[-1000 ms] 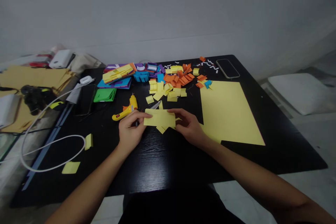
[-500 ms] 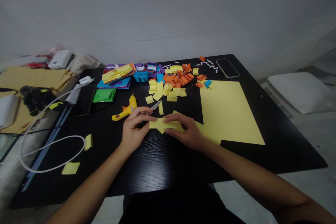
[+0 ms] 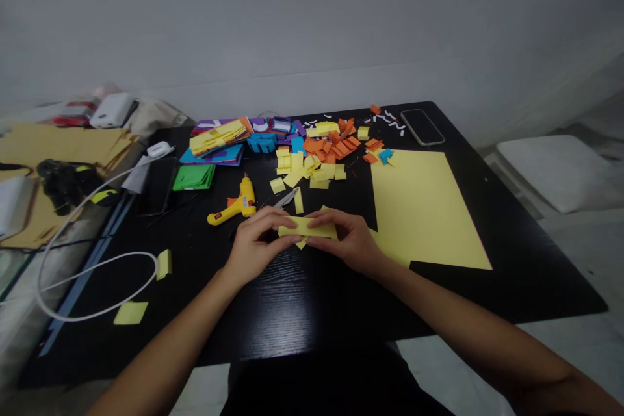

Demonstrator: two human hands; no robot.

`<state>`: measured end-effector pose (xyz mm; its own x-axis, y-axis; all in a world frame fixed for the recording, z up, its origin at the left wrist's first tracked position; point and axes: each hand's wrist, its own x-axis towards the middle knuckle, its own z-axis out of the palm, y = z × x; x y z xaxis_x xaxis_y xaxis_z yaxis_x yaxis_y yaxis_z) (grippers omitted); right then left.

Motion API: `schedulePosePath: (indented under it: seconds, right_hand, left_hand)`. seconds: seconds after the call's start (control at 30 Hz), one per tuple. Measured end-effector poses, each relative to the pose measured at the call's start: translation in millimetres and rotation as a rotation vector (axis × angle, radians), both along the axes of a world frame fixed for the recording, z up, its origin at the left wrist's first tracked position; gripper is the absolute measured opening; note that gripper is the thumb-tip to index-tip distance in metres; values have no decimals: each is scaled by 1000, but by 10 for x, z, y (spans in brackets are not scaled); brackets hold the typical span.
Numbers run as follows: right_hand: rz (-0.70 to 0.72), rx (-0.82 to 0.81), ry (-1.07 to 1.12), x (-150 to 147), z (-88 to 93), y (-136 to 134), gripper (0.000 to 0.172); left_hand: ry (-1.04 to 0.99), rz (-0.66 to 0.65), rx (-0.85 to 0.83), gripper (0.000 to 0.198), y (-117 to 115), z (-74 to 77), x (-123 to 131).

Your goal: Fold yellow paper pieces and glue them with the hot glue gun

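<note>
My left hand [image 3: 254,248] and my right hand [image 3: 347,242] both pinch a folded yellow paper strip [image 3: 307,229] just above the black table [image 3: 302,299]. The left fingers grip its left end, the right fingers its right end. A smaller yellow scrap [image 3: 301,244] pokes out below the strip. Scissors [image 3: 286,198] lie just behind my hands, partly hidden by the left fingers. A yellow glue gun [image 3: 233,206] lies to the left of them.
A large yellow sheet [image 3: 424,208] lies at right. Several yellow, orange and blue folded scraps [image 3: 322,153] pile behind. Coloured paper stacks [image 3: 217,143], a phone [image 3: 422,126], a white cable [image 3: 97,273] and loose yellow pieces [image 3: 131,312] lie around.
The yellow paper was a wide rectangle held flat; it is now folded down into a narrow strip. Both hands moved slightly closer together.
</note>
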<state>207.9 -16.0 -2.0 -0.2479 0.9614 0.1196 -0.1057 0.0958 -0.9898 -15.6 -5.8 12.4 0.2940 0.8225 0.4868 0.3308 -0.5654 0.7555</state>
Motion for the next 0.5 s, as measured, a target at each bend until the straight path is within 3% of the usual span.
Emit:
schedulePosePath:
  seconds: [0.23,0.5]
  right_hand:
    - [3,-70,95,-2,14,38,16]
    - [-39,-122,54,22,90,31,15]
  left_hand:
    - [-6,104,27,9,-8,33,-10]
    - [7,114,21,10,-59,10,37]
